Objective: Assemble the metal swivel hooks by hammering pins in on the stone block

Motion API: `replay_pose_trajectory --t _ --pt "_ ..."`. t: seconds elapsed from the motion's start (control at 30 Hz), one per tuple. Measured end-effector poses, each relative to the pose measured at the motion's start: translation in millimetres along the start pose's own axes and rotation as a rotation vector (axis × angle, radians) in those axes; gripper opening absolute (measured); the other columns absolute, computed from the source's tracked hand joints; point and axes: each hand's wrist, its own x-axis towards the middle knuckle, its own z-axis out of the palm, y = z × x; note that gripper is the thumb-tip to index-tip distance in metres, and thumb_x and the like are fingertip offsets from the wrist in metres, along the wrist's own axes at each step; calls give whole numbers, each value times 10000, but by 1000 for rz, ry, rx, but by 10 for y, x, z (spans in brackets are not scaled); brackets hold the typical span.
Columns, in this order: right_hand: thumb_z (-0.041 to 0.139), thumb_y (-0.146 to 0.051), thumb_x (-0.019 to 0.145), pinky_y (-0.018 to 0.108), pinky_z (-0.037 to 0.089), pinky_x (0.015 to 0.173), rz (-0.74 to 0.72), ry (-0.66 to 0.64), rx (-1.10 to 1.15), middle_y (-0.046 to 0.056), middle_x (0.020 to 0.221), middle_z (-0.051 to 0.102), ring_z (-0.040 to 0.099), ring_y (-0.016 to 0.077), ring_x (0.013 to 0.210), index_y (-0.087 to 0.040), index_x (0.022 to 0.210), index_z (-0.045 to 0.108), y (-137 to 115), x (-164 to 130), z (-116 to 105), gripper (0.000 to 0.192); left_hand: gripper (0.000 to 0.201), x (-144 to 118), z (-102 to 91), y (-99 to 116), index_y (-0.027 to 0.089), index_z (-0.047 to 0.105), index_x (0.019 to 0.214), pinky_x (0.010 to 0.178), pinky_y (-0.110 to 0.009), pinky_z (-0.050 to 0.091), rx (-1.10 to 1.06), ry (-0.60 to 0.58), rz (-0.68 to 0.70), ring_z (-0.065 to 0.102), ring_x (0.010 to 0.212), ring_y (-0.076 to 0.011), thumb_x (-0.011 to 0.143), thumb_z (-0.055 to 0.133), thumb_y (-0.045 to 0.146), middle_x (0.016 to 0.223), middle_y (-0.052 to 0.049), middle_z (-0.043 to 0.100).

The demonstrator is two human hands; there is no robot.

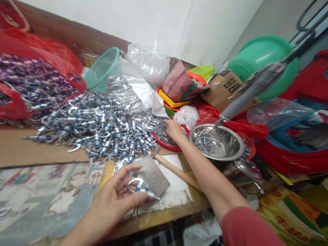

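Note:
My left hand [123, 194] holds a blue-and-silver metal hook piece [143, 188] between thumb and fingers. The piece has a curved hook at one end and a small ring at the other. It is above a flat metal plate [155, 176] near the table's front edge. My right hand [175, 130] reaches into a red tray [166, 145] of small metal parts; its fingertips are hidden, so I cannot tell what they grip. A hammer [176, 171] with a wooden handle lies between my arms. Many similar hook pieces [102, 126] are heaped on cardboard to the left.
A steel bowl [230, 150] with thin metal pins stands right of my right forearm. A grey-handled tool [251, 90] slants above it. Behind are a teal basket [98, 73], clear plastic bags [148, 63], a cardboard box [225, 87] and a green basin [263, 61]. Purple pieces [33, 75] lie far left.

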Motion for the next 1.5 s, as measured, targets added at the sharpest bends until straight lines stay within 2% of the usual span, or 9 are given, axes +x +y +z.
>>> replay_pose_trajectory --t 0.2,0.43,0.57,0.7,0.9,1.17,1.27,1.4,1.5 --pt "497 -83 773 291 430 821 19 -82 -199 75 1042 634 569 230 1010 -228 1008 640 40 5 94 311 489 28 -50 24 231 481 1058 666 -276 482 -31 -78 -78 666 742 -186 634 715 301 780 10 679" --pt "420 -87 815 342 432 777 274 -56 -402 159 1052 575 583 271 957 -125 1133 540 488 -521 -464 341 500 139 -142 -109 237 449 1024 604 -276 479 -63 -109 -61 653 680 -171 622 735 320 737 21 654" --pt "449 -48 780 374 442 738 333 -76 -442 198 1007 579 606 300 894 -76 1147 522 570 -723 -565 376 499 184 -170 -172 237 433 999 591 -270 486 -131 -124 -37 645 646 -153 616 747 298 714 36 637" --pt "422 -162 866 329 412 844 203 -59 -371 156 1179 522 538 258 1054 -168 1184 528 381 -619 -365 335 520 167 -151 -155 240 423 1006 638 -296 496 -162 -90 -50 662 674 -169 607 754 284 718 41 644" --pt "576 -231 793 245 427 789 96 -182 -196 66 907 691 616 189 904 -216 897 701 167 -343 23 163 492 129 -130 -115 242 396 1010 631 -265 479 -177 -106 -45 653 670 -145 650 730 233 740 38 650" --pt "526 -213 821 344 438 841 141 -7 -42 88 1015 687 606 242 975 -219 929 708 289 -400 -40 212 488 169 -183 -163 240 390 1003 623 -252 469 -188 -169 -34 637 685 -138 658 731 187 758 38 642" --pt "519 -176 825 308 455 840 95 22 85 79 976 702 633 205 930 -183 918 709 218 -529 -108 211 484 174 -192 -166 240 387 1003 638 -253 469 -182 -185 -32 636 697 -137 665 728 179 776 27 658" --pt "548 -232 827 218 508 706 -41 -25 290 2 848 727 671 128 758 -213 889 710 -141 -951 -200 175 478 168 -183 -167 235 386 1003 637 -251 467 -212 -199 -26 637 695 -137 670 723 177 772 23 666" --pt "576 -192 805 228 517 661 -289 -3 473 10 764 723 662 128 681 -197 816 714 -446 -1328 -274 138 475 171 -180 -180 233 385 1004 611 -229 457 -219 -198 -15 622 678 -121 673 720 171 766 31 657"
